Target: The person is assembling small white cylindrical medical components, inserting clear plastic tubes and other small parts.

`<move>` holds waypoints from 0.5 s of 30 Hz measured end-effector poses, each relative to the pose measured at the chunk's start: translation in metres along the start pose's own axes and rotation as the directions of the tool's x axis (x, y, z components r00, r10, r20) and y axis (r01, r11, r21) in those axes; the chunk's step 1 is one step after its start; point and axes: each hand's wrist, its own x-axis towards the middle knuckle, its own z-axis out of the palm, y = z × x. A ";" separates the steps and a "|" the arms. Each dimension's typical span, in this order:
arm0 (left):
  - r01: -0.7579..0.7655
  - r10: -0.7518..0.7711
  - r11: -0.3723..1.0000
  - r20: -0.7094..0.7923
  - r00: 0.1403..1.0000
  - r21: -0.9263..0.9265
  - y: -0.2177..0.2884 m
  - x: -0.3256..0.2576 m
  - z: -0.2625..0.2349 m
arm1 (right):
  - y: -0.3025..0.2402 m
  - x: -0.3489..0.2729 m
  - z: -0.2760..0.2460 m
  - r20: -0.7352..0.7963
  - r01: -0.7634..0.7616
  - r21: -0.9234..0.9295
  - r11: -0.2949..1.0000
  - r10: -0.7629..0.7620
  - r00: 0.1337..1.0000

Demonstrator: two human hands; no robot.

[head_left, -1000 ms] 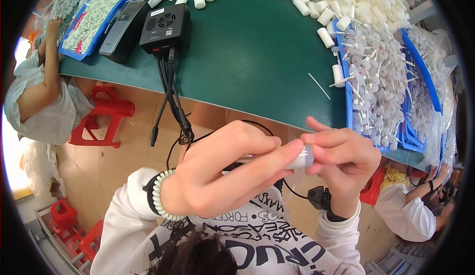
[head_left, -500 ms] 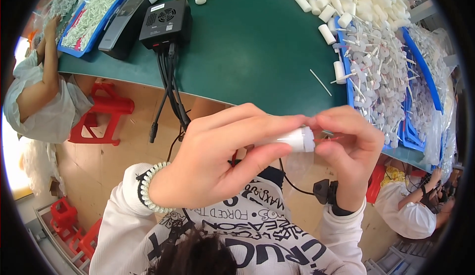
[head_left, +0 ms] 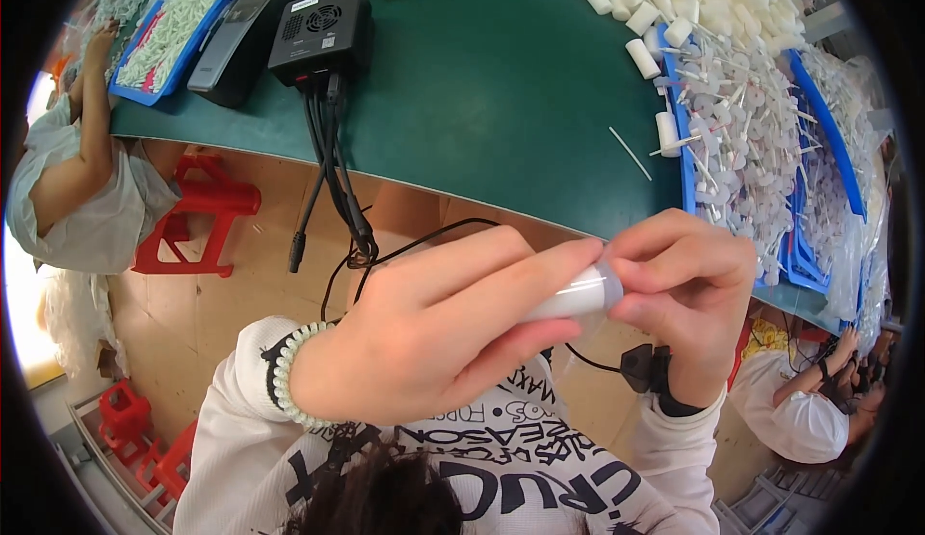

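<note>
My left hand [head_left: 434,328] wraps its fingers and thumb round a smooth white cylinder [head_left: 575,296] held above the table's near edge. A greyish translucent end piece [head_left: 612,286] sits on the cylinder's right end. The bent thumb and forefinger of my right hand [head_left: 689,270] press against that end piece from the right; whatever else lies between these fingertips is hidden. Beyond the hands, a thin white stick [head_left: 630,154] lies loose on the green table [head_left: 482,102]. White cylinders [head_left: 667,134] lie beside a blue tray [head_left: 687,174] of translucent discs on sticks.
A heap of white cylinders [head_left: 713,0] covers the far right. At the far left stand a black box [head_left: 321,36] with hanging cables [head_left: 332,164], a grey device [head_left: 236,44] and a blue tray of small pale pieces [head_left: 178,34]. Co-workers sit left and right; red stools [head_left: 198,222] stand below.
The cylinder has tilted, its right end slightly lower. My right fingertips have moved right against the end piece; the small metallic and red bit seen between them no longer shows.
</note>
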 end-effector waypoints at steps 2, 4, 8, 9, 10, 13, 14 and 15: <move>0.000 0.000 1.000 0.009 1.000 0.012 0.000 -0.001 0.002 | 0.000 0.001 -0.004 0.054 -0.013 -0.032 0.999 0.015 0.998; 0.031 -0.031 0.999 -0.002 1.000 0.043 0.001 -0.001 0.005 | -0.001 0.001 -0.002 0.044 -0.045 -0.059 0.997 0.048 0.998; 0.062 -0.060 0.994 -0.026 0.998 0.090 -0.001 0.000 0.005 | 0.004 0.002 0.002 -0.002 -0.021 -0.136 0.990 0.021 1.000; 0.076 -0.075 0.995 -0.036 0.997 0.056 -0.002 0.000 0.005 | 0.002 0.001 0.003 -0.002 -0.021 -0.134 0.991 0.021 1.000; 0.089 -0.088 0.996 -0.047 0.995 0.021 -0.003 0.001 0.004 | -0.003 -0.001 0.004 -0.034 -0.043 -0.081 0.996 0.040 0.999; 0.066 -0.066 0.998 -0.044 0.997 0.009 -0.002 0.004 0.003 | -0.008 -0.003 0.007 -0.079 -0.067 -0.074 0.995 0.062 0.995; 0.069 -0.068 0.998 -0.044 0.997 0.009 0.000 0.003 0.003 | -0.008 -0.003 0.007 -0.093 -0.072 -0.120 0.990 0.061 0.994; 0.096 -0.095 0.995 -0.051 0.994 0.024 0.001 0.002 0.004 | -0.008 -0.004 0.010 -0.092 -0.074 -0.119 0.990 0.063 0.994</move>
